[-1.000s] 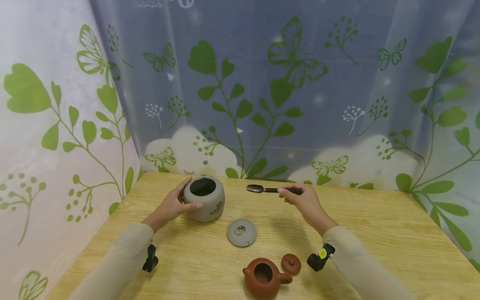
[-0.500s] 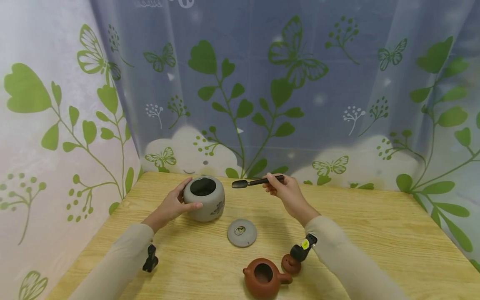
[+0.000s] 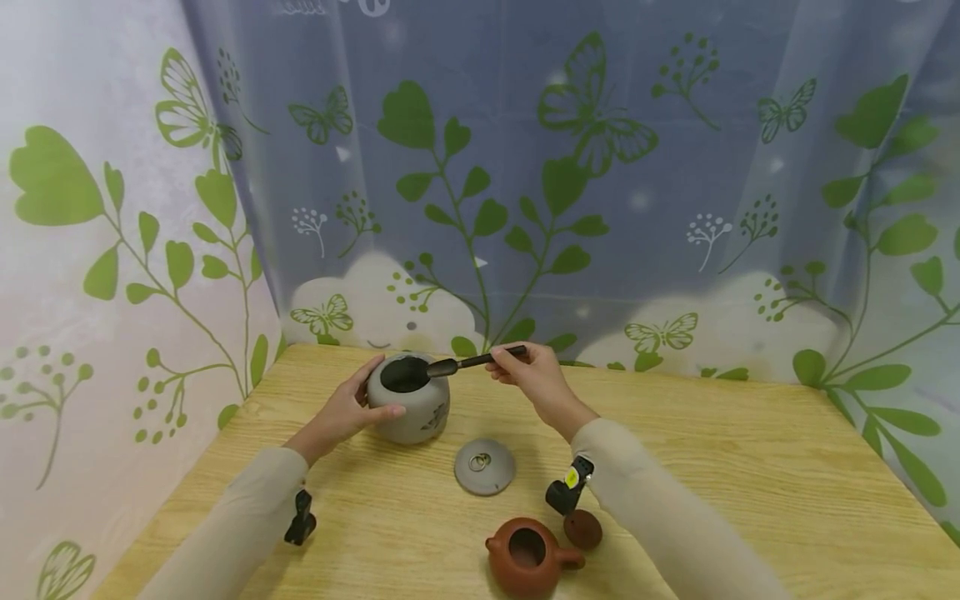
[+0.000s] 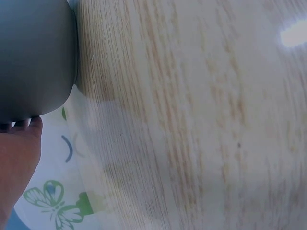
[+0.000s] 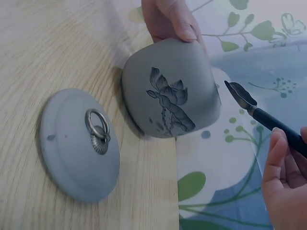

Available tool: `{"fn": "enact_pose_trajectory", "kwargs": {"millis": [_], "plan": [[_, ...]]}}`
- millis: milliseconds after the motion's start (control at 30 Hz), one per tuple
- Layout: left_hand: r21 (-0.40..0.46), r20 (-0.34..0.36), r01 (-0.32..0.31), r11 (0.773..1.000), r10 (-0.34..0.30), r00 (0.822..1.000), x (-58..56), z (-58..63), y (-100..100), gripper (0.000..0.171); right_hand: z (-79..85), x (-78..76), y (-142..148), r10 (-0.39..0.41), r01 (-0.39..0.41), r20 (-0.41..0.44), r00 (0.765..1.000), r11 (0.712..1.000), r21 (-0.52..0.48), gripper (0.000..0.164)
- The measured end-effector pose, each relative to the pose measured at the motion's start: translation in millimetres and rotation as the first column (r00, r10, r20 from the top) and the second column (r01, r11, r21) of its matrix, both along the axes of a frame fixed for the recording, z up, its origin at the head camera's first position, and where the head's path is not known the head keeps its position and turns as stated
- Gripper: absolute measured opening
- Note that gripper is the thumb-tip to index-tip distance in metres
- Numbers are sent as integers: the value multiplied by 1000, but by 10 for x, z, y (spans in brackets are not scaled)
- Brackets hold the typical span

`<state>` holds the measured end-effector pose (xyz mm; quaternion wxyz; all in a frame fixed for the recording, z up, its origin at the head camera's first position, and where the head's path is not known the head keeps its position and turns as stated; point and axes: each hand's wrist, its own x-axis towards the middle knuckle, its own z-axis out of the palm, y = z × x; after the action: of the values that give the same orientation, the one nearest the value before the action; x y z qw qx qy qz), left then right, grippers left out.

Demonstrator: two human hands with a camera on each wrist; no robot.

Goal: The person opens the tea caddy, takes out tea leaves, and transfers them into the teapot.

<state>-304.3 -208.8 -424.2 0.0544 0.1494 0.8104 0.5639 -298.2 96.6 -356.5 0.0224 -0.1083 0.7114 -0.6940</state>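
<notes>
My left hand (image 3: 348, 412) grips a round grey ceramic jar (image 3: 408, 414) at its left side, thumb across the front and fingers around the back. The jar's mouth is uncovered and dark inside; a lotus design (image 5: 169, 98) marks its wall in the right wrist view. In my right hand (image 3: 543, 383), thumb and fingers pinch the black handle of a tea scoop (image 3: 444, 367). The scoop's tip overlaps the right rim of the jar's mouth in the head view. Only part of the left hand (image 4: 19, 153) and the jar's lower side (image 4: 36, 57) appear in the left wrist view.
The jar's grey lid (image 3: 484, 467), with a metal ring on top, lies on the wooden table (image 3: 375, 525) in front of the jar. A lidless reddish-brown teapot (image 3: 517, 575) stands nearer, its small lid (image 3: 582, 529) beside the handle. A patterned curtain (image 3: 510, 167) rises behind.
My right hand has carried the tea scoop leftward, from right of the jar to the rim of its mouth. The left hand and jar have stayed put.
</notes>
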Motion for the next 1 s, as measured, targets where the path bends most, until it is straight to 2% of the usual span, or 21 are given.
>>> {"fn": "enact_pose_trajectory", "kwargs": {"millis": [300,500,767,867,1000], "plan": [[-3,1,-4,1000,4,1000,-5,8,6,98,10,-42,-267,-16,25,-86,996,994,106,22],[-2,4,-3,1000,3,1000,2,3,3,98,-34,-78,-409,22,6,-138,990,981,194,22],[10,20,1,1000,-1,1000,-15,-22,-11,96,-96,-118,-532,83,19,-226,971,909,417,27],[6,14,6,1000,-6,1000,-13,-13,-9,96,-110,-127,-572,103,45,-285,953,882,469,26],[-3,15,10,1000,-10,1000,-8,-5,5,96,-120,-131,-631,130,99,-375,918,841,532,23]]}}
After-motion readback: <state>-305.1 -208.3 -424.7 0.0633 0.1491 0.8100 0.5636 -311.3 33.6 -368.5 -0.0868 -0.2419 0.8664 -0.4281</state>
